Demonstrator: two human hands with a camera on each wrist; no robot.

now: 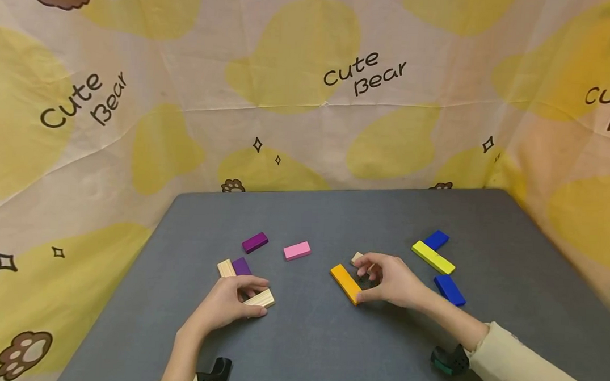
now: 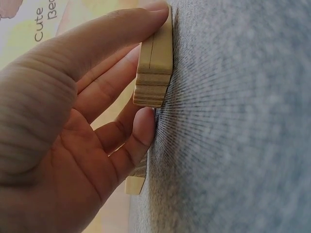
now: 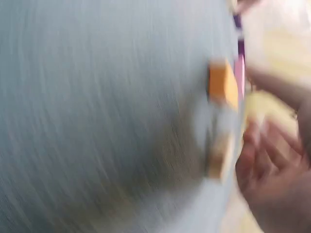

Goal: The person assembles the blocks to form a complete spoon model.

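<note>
Left hand (image 1: 228,303): pinches plain wooden block (image 1: 261,298), nearer table's (image 1: 298,349) left edge, thumb opposing fingers, probably for steadiness; long axis slants toward far right corner | Right hand (image 1: 395,281): half-open, apparently empty, arched probably for clearance; contact unclear with orange block (image 1: 345,284), mid-table, long axis near-to-far edge, far end leaning left
</note>
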